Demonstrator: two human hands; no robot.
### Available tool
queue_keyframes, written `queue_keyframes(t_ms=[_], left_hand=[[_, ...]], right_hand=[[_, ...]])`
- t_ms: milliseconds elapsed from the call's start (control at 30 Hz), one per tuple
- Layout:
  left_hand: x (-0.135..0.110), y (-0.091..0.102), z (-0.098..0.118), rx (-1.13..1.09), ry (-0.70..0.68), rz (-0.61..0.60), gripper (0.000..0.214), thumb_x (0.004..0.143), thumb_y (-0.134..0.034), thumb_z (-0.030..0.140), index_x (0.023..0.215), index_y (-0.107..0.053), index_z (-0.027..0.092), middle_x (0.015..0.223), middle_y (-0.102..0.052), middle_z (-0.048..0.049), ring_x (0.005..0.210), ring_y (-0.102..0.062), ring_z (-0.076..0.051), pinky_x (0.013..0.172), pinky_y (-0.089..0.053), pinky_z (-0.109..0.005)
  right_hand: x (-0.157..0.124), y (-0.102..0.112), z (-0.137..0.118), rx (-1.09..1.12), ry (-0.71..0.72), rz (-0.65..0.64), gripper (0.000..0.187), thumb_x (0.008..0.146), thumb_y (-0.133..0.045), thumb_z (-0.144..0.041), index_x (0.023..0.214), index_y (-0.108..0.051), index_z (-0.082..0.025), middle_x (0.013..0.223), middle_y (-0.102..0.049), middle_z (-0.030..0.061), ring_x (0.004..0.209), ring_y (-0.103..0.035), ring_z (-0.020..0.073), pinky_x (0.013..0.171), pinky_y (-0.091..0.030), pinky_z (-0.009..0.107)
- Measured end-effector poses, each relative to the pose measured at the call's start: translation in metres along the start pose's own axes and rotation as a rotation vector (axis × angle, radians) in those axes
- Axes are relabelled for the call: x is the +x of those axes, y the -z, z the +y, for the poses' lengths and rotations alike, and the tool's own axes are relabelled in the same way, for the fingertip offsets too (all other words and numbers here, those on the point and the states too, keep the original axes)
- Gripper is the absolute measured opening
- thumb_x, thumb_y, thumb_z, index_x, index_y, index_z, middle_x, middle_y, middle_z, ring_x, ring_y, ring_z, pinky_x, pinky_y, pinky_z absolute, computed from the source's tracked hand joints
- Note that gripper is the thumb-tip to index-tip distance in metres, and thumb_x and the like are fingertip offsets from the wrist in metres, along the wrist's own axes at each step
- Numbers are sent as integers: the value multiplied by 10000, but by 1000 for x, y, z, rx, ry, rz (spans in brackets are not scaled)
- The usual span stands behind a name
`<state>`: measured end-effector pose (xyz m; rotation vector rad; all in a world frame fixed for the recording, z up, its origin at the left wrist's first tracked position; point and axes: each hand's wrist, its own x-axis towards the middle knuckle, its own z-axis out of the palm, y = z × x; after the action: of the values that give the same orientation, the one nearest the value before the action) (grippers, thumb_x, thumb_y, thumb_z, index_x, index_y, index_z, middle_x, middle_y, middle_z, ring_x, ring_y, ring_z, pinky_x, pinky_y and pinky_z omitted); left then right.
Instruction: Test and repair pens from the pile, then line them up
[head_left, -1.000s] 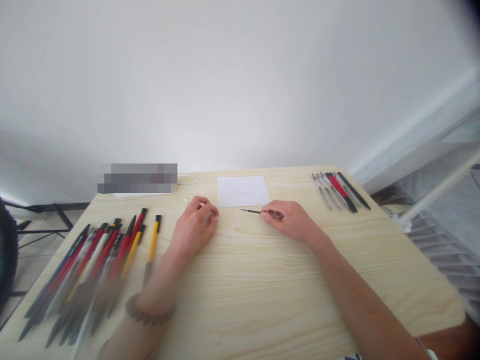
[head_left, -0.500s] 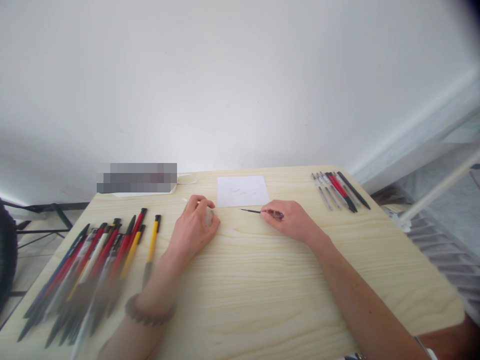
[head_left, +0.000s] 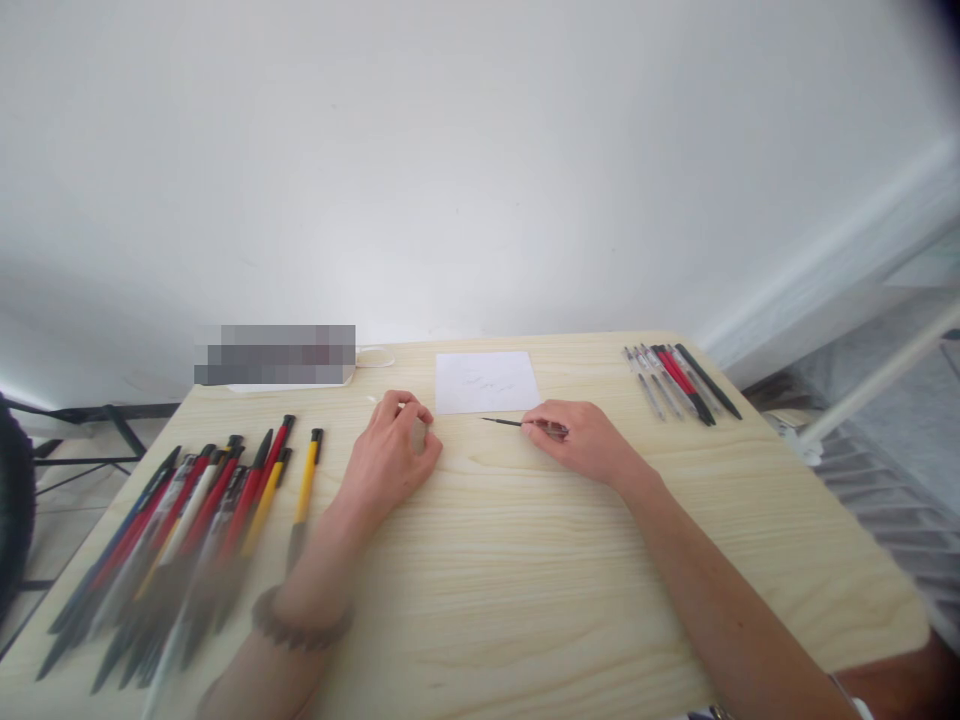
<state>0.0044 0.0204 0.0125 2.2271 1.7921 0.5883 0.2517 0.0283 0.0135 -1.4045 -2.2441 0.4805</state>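
Observation:
My left hand point(head_left: 394, 450) rests on the wooden table point(head_left: 525, 560) with its fingers curled round a small pale object that I cannot make out. My right hand point(head_left: 581, 438) lies to the right of it, pinching a thin dark pen refill point(head_left: 504, 422) whose tip points left, just below a white sheet of paper point(head_left: 486, 381) with faint scribbles. The two hands are apart, about a hand's width between them.
A large pile of red, yellow, black and white pens point(head_left: 187, 520) lies at the left of the table. A small row of pens point(head_left: 679, 380) sits at the back right corner. A white wall stands behind the table; the table's right edge drops to the floor.
My left hand's fingers have shifted slightly round the small object. The right hand and the refill have stayed in place.

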Motion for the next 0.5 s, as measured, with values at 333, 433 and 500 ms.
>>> queue_keyframes(t_ms=[333, 433, 500], left_hand=[[1, 0, -3, -105, 17, 37, 189, 772, -465, 250, 947, -519, 205, 1067, -481, -48, 727, -564, -148, 684, -466, -310], [3, -1, -7, -163, 49, 118, 179, 788, -426, 217, 936, -527, 202, 1026, -504, -40, 680, -555, -125, 655, -453, -280], [4, 0, -11, -149, 85, 170, 188, 794, -405, 198, 934, -530, 206, 1027, -529, -34, 657, -554, -120, 645, -442, -276]], right_hand=[[-1, -2, 1, -13, 21, 9, 156, 822, -495, -239, 818, -649, -213, 759, -653, -8, 622, -533, 101, 601, -393, 217], [-1, -4, 0, -23, 43, 20, 152, 830, -498, -250, 841, -645, -215, 750, -637, -11, 617, -526, 99, 602, -393, 217], [-1, -6, -2, -25, 62, 25, 153, 837, -500, -261, 865, -644, -218, 784, -632, -6, 632, -535, 98, 611, -399, 217]])
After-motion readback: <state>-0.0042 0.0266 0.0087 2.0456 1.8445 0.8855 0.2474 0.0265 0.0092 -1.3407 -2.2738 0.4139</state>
